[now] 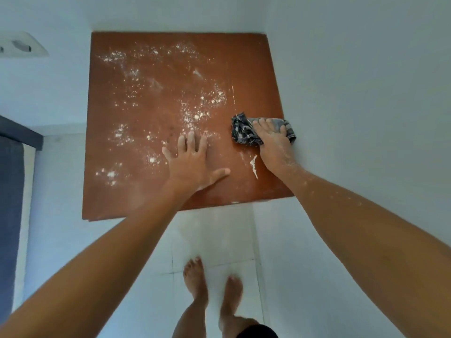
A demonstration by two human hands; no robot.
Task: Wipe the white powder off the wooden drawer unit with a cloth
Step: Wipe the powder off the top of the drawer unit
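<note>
cloth [246,132] under right hand [271,142], powder [190,113] on drawer unit [156,191]

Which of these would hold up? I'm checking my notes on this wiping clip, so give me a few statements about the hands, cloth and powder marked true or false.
1. The right hand presses a dark checked cloth onto the wooden top. True.
2. The cloth lies at the top's left edge. False: it is near the right edge, beside the wall.
3. The left hand lies flat and spread on the top, holding nothing. True.
4. The top is already wiped clean. False: white powder still speckles the middle and left.
5. White powder flecks the right forearm. True.
</note>
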